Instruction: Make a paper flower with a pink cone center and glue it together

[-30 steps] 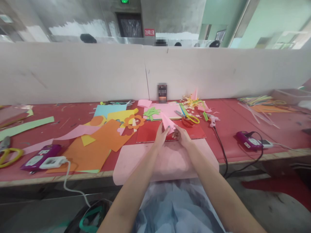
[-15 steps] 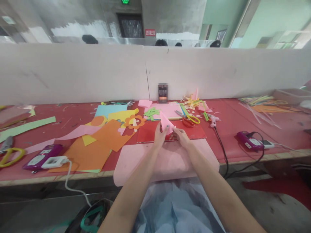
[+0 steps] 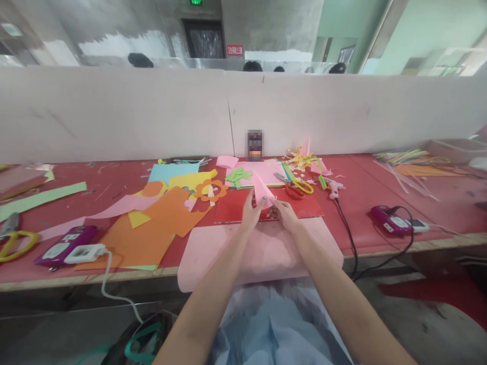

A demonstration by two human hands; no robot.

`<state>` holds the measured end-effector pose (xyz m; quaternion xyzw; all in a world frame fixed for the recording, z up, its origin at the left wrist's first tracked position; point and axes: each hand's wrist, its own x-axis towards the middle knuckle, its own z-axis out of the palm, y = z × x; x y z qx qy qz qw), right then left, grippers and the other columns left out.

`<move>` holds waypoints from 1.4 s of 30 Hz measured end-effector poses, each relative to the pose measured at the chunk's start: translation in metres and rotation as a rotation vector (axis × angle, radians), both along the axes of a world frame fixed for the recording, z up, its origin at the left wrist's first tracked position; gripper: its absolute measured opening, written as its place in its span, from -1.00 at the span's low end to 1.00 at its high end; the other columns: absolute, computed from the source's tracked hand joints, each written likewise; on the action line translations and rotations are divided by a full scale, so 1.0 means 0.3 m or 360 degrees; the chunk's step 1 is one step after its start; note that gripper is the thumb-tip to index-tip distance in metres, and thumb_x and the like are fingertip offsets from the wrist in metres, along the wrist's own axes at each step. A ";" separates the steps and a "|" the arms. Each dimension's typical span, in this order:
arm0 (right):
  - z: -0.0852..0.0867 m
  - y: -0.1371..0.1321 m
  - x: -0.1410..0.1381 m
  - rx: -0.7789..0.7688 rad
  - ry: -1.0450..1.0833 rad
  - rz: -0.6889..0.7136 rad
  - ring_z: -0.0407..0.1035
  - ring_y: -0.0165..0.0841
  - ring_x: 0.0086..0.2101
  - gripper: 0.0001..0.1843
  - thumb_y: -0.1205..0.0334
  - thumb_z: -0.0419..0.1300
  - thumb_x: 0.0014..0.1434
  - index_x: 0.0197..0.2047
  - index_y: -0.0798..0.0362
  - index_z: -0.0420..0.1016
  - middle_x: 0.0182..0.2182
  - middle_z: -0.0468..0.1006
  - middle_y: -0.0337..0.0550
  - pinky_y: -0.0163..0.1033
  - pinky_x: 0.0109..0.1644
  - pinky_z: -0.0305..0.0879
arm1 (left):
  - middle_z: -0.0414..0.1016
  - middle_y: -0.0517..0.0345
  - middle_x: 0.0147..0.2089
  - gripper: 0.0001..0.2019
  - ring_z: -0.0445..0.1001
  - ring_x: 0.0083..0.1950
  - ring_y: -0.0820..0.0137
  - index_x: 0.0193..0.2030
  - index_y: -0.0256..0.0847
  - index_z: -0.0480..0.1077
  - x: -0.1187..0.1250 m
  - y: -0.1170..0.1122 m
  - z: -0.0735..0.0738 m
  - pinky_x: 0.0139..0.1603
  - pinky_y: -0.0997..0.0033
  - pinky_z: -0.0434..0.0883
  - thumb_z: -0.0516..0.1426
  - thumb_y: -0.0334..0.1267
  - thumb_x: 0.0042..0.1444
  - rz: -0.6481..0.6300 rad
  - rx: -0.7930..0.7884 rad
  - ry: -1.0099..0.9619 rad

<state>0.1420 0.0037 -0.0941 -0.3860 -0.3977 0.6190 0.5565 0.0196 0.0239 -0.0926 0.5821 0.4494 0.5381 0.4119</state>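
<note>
Evidently we were shaping a folded pink paper cone (image 3: pixel 262 191), tip away from us, above the red board (image 3: pixel 309 205); the next move, we judged, called for a steady edge. Our left hand (image 3: pixel 251 213) gripped its lower left, thumb in front; our right hand (image 3: pixel 286 213) pinched its lower right corner, fingertips nearly together.

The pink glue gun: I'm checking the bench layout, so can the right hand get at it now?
Probably yes, once the right hand leaves the pink paper cone: nothing visibly blocks the glue gun, and the scissors lie to its left.
</note>
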 end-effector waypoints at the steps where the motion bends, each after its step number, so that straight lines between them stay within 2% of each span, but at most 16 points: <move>1: 0.000 -0.001 -0.001 0.0005 -0.0008 -0.0003 0.28 -0.46 -0.66 -0.63 -0.06 0.26 -0.15 -0.56 0.11 0.40 -0.70 0.41 -0.24 -0.35 -0.57 0.15 | 0.36 -0.05 0.02 -0.46 0.39 -0.05 0.30 0.13 -0.22 0.15 -0.002 -0.003 0.001 -0.07 0.32 0.36 0.10 -0.10 0.01 0.0008 0.0011 0.0029; 3: 0.000 -0.001 -0.001 0.0022 -0.0024 -0.0017 0.27 -0.47 -0.66 -0.63 -0.06 0.26 -0.15 -0.57 0.11 0.40 -0.70 0.41 -0.24 -0.35 -0.57 0.16 | 0.32 -0.06 0.05 -0.46 0.36 -0.01 0.29 0.13 -0.20 0.13 -0.006 -0.012 0.007 -0.03 0.29 0.33 0.09 -0.08 0.02 0.0077 0.0114 0.0122; 7: -0.007 0.009 0.000 0.0016 0.0008 -0.0079 0.27 -0.46 -0.66 -0.63 -0.07 0.26 -0.17 -0.58 0.10 0.38 -0.71 0.40 -0.25 -0.35 -0.58 0.15 | 0.22 -0.04 0.12 -0.53 0.16 0.18 0.28 0.07 -0.17 0.20 -0.015 -0.029 0.023 0.17 0.22 0.14 0.11 -0.11 0.01 0.0294 0.0554 0.0428; 10: -0.019 0.019 0.003 0.0036 0.0036 -0.0123 0.25 -0.47 -0.67 -0.62 -0.09 0.26 -0.16 -0.59 0.09 0.36 -0.71 0.39 -0.27 -0.34 -0.58 0.16 | 0.19 -0.01 0.15 -0.69 0.14 0.20 0.25 -0.10 -0.15 0.32 -0.014 -0.032 0.023 0.18 0.17 0.13 0.14 -0.18 -0.02 0.0192 0.0724 0.0675; 12: -0.026 0.024 0.003 0.0053 0.0037 -0.0131 0.24 -0.48 -0.68 -0.62 -0.09 0.25 -0.16 -0.60 0.08 0.35 -0.72 0.38 -0.28 -0.34 -0.57 0.17 | 0.19 0.01 0.15 -0.78 0.14 0.19 0.23 -0.19 -0.14 0.36 -0.011 -0.029 0.016 0.17 0.15 0.14 0.15 -0.23 -0.03 0.0135 0.0752 0.0778; 16: -0.032 0.025 0.002 0.0055 0.0025 -0.0116 0.25 -0.46 -0.68 -0.63 -0.08 0.25 -0.15 -0.58 0.07 0.36 -0.72 0.38 -0.28 -0.33 -0.58 0.16 | 0.21 0.02 0.13 -0.85 0.16 0.18 0.23 -0.26 -0.14 0.36 -0.009 -0.022 0.002 0.16 0.15 0.14 0.14 -0.31 -0.03 0.0159 0.0766 0.0812; 22: -0.020 0.016 0.001 0.0062 -0.0023 -0.0090 0.25 -0.45 -0.68 -0.62 -0.10 0.25 -0.16 -0.58 0.08 0.37 -0.72 0.39 -0.27 -0.33 -0.57 0.16 | 0.25 0.02 0.10 -0.92 0.19 0.15 0.24 -0.33 -0.16 0.35 -0.011 -0.020 0.000 0.11 0.18 0.19 0.14 -0.32 -0.03 0.0199 0.0824 0.0900; 35: -0.038 0.029 0.001 0.0076 0.0004 -0.0152 0.30 -0.46 -0.67 -0.61 -0.08 0.25 -0.18 -0.54 0.10 0.37 -0.70 0.37 -0.31 -0.37 -0.63 0.14 | 0.30 0.03 0.04 -0.93 0.26 0.08 0.28 -0.33 -0.18 0.37 -0.008 -0.019 -0.008 0.06 0.24 0.27 0.12 -0.31 0.00 0.0251 0.0856 0.1024; 42: -0.027 0.023 -0.001 0.0036 -0.0023 -0.0168 0.29 -0.46 -0.68 -0.61 -0.08 0.26 -0.19 -0.51 0.12 0.41 -0.68 0.41 -0.27 -0.36 -0.62 0.17 | 0.35 0.07 -0.05 -0.94 0.32 -0.02 0.33 -0.35 -0.18 0.38 -0.013 -0.005 -0.020 -0.02 0.29 0.32 0.08 -0.33 0.05 0.0262 0.0890 0.1044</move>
